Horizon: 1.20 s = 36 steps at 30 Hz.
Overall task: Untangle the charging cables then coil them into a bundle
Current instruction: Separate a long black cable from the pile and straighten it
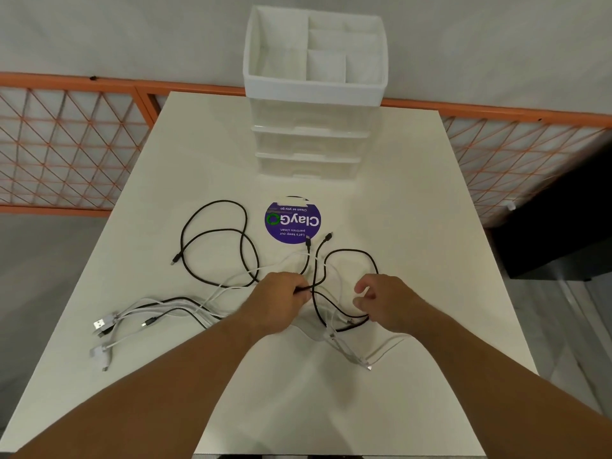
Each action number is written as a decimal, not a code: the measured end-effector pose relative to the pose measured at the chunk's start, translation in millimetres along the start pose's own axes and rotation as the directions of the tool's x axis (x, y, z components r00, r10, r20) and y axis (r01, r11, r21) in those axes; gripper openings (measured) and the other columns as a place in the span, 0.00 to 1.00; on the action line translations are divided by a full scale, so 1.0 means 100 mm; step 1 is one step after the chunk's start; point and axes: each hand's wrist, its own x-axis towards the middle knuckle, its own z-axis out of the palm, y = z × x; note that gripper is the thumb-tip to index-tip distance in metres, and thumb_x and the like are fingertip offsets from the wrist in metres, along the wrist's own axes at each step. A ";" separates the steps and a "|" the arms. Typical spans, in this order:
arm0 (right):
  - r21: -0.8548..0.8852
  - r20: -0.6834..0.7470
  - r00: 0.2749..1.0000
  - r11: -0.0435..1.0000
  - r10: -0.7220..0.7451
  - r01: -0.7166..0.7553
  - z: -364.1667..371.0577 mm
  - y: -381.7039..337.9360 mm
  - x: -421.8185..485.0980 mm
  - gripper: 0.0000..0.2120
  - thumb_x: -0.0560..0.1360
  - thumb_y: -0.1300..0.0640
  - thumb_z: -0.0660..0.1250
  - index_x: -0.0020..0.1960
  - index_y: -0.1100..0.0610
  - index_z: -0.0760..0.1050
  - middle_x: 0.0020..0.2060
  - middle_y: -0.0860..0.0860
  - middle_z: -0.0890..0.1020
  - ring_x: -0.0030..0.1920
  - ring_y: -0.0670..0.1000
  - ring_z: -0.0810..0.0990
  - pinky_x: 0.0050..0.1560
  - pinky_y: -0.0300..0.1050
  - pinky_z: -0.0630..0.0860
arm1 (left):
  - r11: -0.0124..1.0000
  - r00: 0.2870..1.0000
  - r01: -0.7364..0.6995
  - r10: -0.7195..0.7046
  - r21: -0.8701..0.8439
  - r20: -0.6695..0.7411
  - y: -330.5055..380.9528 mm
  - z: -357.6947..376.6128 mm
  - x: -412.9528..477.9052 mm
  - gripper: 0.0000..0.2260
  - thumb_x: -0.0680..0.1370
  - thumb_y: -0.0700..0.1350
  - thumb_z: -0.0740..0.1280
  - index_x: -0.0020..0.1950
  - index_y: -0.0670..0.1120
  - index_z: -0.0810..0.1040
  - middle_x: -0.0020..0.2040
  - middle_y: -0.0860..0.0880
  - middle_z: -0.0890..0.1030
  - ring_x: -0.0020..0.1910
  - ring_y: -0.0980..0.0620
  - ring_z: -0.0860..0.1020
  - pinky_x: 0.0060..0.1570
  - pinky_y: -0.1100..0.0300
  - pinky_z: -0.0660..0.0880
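Lying nearest, on the body side of the right hand (387, 303): white cable ends (359, 359), trailing loose across the counter (430, 226). Pinching a black cable (314, 304) between thumb and curled fingers of the left hand (281, 301), just left of the knot. Hovering close alongside with the right hand, fingers loosely bent over a black loop; not possible to tell whether gripping any strand. Holding both hands near each other but apart, with the charging cables (317, 260) crossing between and just beyond them, black over white in several places.

Judging the step in hand: untangling, at an early stage, with no coiling begun. Judging the next move: calling for the right hand taking one crossing strand and drawing it clear while steadying the pinched strand with the left, tracing one cable to its plug and risking a tighter knot if tugging.

Lying well out to the left of the left hand: a cluster of plugs (102, 326), white and black. Lying beyond the left hand: black loops (215, 202), spread slack.

Reading further out, beyond both hands: a round purple sticker (293, 221), upside down to the wearer, "ClayGo", "Clean as you go", "Let's keep our pantries clean". Standing beyond that: a clear drawer unit (309, 140), carrying a white divided organiser (314, 89). Running behind: an orange lattice railing (66, 81).
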 end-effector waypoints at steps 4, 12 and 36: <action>-0.092 -0.032 0.999 0.995 0.024 -0.026 0.07 -0.06 0.05 0.18 0.77 0.44 0.65 0.63 0.51 0.72 0.52 0.49 0.78 0.49 0.50 0.78 0.50 0.43 0.74 | 1.000 0.998 -0.011 0.011 0.005 0.062 0.00 -0.04 -0.02 0.05 0.79 0.45 0.65 0.52 0.49 0.81 0.46 0.53 0.82 0.45 0.55 0.79 0.43 0.67 0.72; -0.138 -0.046 0.999 0.990 -0.005 -0.002 0.11 -0.17 0.12 0.11 0.76 0.47 0.65 0.56 0.50 0.74 0.48 0.48 0.80 0.46 0.51 0.80 0.51 0.48 0.79 | 0.998 0.996 -0.049 0.046 0.038 0.076 -0.02 -0.05 -0.03 0.07 0.80 0.44 0.63 0.52 0.49 0.81 0.45 0.55 0.80 0.45 0.56 0.77 0.40 0.70 0.68; -0.214 -0.227 0.941 0.956 -0.250 0.203 0.04 -0.43 0.40 0.13 0.80 0.54 0.62 0.64 0.50 0.74 0.62 0.50 0.73 0.57 0.52 0.77 0.59 0.48 0.74 | 0.988 0.995 -0.088 0.081 0.126 0.062 -0.05 -0.03 -0.03 0.11 0.82 0.48 0.60 0.59 0.49 0.80 0.53 0.50 0.82 0.51 0.51 0.78 0.47 0.63 0.69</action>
